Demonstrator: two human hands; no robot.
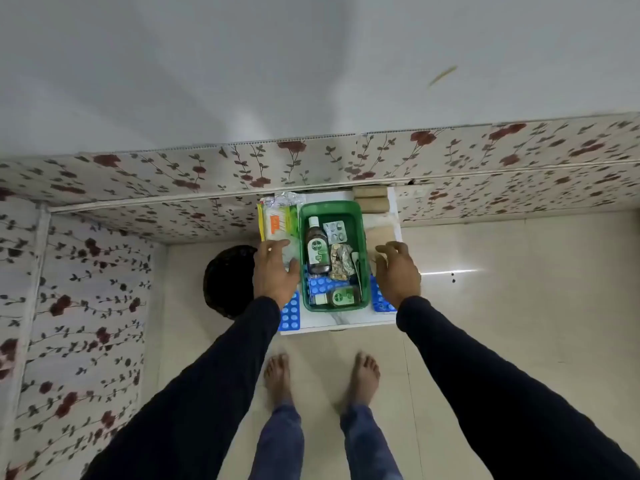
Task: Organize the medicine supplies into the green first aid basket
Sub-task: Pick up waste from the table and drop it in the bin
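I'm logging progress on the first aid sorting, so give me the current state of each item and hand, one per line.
Green basket: on the white table, partly filled.
Large Dettol bottle: lying flat in basket, capped.
Small Dettol bottle: lying on its side in basket.
Silver blister strip: in basket.
Blue blister sheets: on table, outside basket.
Cotton pack: outside, left of basket.
Left hand: empty, fingers spread.
Right hand: empty, open.

Single head-worn wide-angle view, looking steeply down from standing height onto a small bench [346, 322] against the floral wall [173, 181], fairly distant.
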